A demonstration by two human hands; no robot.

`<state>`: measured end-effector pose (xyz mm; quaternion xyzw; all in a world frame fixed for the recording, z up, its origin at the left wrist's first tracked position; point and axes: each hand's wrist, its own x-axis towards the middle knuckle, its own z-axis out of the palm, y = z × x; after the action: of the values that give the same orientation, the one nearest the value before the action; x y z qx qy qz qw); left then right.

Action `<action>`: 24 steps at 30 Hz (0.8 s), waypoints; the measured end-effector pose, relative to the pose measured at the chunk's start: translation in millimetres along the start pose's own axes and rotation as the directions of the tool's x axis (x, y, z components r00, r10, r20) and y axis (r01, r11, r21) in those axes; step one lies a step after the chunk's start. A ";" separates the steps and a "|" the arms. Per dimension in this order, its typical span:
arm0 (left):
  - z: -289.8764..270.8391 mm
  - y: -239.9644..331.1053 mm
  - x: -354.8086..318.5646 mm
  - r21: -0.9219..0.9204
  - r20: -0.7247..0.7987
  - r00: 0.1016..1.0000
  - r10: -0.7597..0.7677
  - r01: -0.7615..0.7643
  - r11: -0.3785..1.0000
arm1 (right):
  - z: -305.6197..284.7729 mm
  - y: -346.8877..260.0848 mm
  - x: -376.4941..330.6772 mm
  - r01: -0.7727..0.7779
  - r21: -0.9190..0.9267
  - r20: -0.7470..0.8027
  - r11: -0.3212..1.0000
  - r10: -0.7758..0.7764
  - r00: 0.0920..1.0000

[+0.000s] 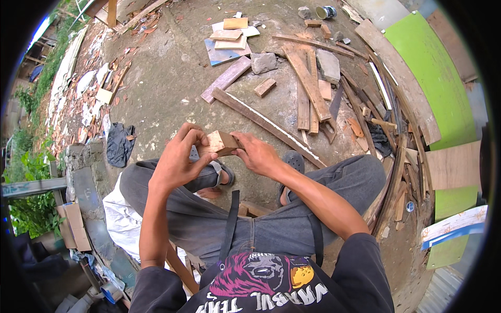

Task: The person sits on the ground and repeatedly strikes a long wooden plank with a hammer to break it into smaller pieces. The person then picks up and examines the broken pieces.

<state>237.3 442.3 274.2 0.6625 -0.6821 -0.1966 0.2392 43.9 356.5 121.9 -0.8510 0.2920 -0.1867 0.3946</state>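
Both hands hold a short wooden block (222,142) in front of my knees, its pale sawn face turned up and its darker side toward the right. My left hand (182,156) grips the block's left end between thumb and fingers. At the right end, my right hand (257,153) is closed on the same block, thumb below and fingers along the edge. Past the hands, a long brown plank (269,126) with a white stripe lies slanting on the ground. A smaller wood block (265,87) rests beyond it.
Several loose planks (308,83) lie ahead to the right, beside a grey stone (263,63) and a handsaw blade (337,101). Cut boards (229,44) are piled farther off. Scrap wood (399,182) lines the right side; a black plastic bag (120,143) lies left.
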 end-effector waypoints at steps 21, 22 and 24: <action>-2.4 2.4 6.4 -0.021 0.005 1.000 -0.009 0.009 1.000 | -0.7 3.0 1.9 -0.020 0.007 0.006 1.000 0.020 1.000; -6.2 3.7 7.1 -0.006 0.045 0.998 -0.036 0.036 0.999 | -0.3 2.3 2.6 -0.002 0.012 -0.005 1.000 0.002 1.000; -8.5 2.6 5.9 0.025 0.073 0.996 -0.050 0.048 0.999 | 0.7 -0.1 3.4 -0.026 -0.004 0.015 1.000 0.026 1.000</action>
<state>240.1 436.9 283.0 0.6741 -0.6763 -0.2187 0.2011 46.9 354.8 121.9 -0.8492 0.3005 -0.1745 0.3977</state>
